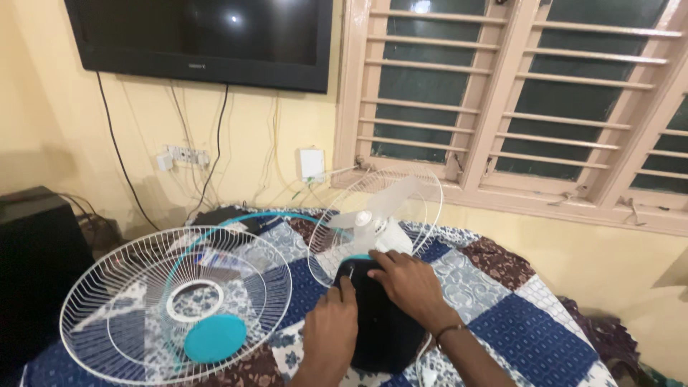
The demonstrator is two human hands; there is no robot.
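Observation:
A table fan lies on a patchwork quilt [516,315]. Its black motor housing [383,330] points toward me, and its white blades [383,208] and white rear wire guard [423,190] face the window. My left hand [331,326] touches the top of the black housing, fingertips pinched at a small knob near the teal rim. Beside it, my right hand [408,283] rests on the housing just behind the white motor part [390,236], fingers curled. The detached front wire guard [175,301], white with a teal centre disc [215,338], lies flat at the left.
A teal ring [236,218] lies behind the front guard. A dark speaker box [32,265] stands at the far left. On the yellow wall hang a black television [208,39], cables and a socket strip [185,155]. A louvred window [530,100] fills the right.

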